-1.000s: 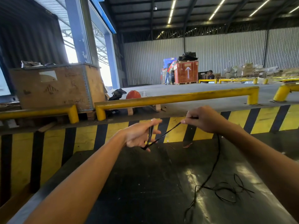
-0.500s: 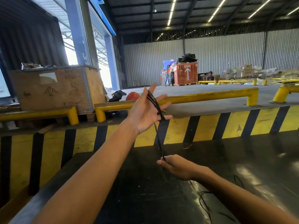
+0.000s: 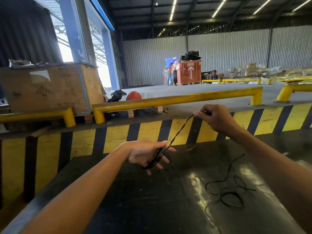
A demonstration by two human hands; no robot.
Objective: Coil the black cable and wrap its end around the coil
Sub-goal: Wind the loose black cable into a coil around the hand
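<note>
A thin black cable (image 3: 177, 132) stretches taut between my two hands above a dark metal surface (image 3: 152, 200). My left hand (image 3: 146, 153) is low and central, palm up, with a small bundle of cable loops lying across its spread fingers. My right hand (image 3: 214, 118) is higher and to the right, pinching the cable between thumb and fingers. The loose rest of the cable (image 3: 231, 191) lies in tangled loops on the surface at the lower right.
A yellow-and-black striped wall (image 3: 118, 139) rises just beyond the surface. Yellow guard rails (image 3: 177, 99) run along its top. A plywood crate (image 3: 47, 88) stands at the left. A red crate and a seated person are far back.
My left hand has dropped from up near the rail to low centre. My right hand has risen from the surface to the upper right, pulling the cable taut.
</note>
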